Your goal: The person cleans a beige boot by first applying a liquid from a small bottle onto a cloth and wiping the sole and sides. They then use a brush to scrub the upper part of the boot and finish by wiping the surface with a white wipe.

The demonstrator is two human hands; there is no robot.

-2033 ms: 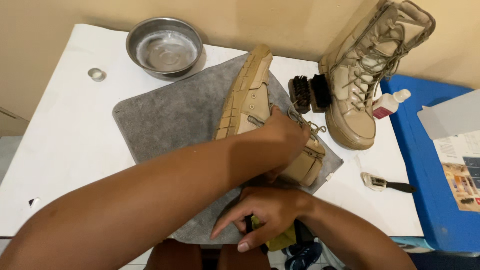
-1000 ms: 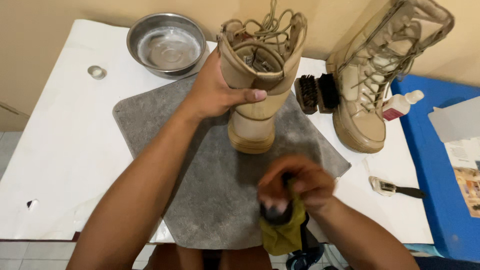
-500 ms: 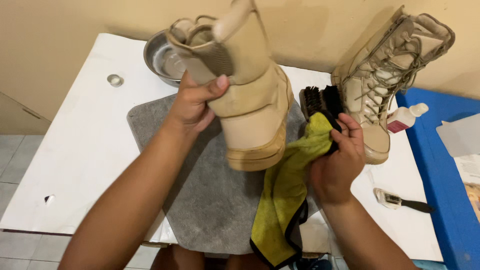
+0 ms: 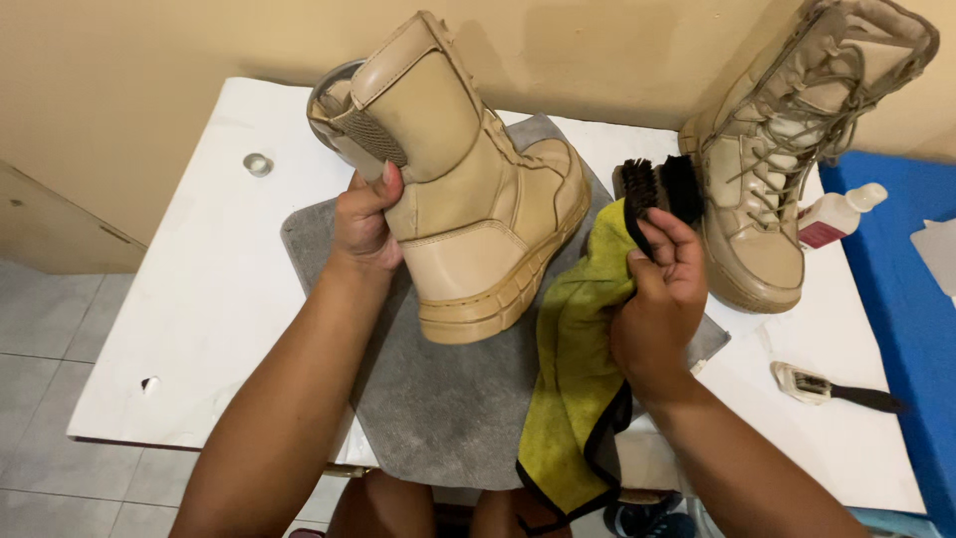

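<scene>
While the head view looks down over the white desk (image 4: 199, 299), the left hand (image 4: 363, 224) has its grip closed around the heel and back shaft of a tan boot (image 4: 468, 199), holding it tilted in the air above a grey mat (image 4: 448, 399), toe pointing away to the right. The right hand (image 4: 657, 309) has its grip pinched shut on a yellow cloth (image 4: 573, 399), which hangs down over the mat's near edge, just beside the boot's sole. Behind the fingers lies a black brush (image 4: 662, 184), and a second tan boot (image 4: 787, 159) stands upright on the far right. A metal bowl (image 4: 324, 95) peeks out behind the held boot. To wipe well, I judge the boot should be braced firmly and the cloth bunched tight for even strokes.
</scene>
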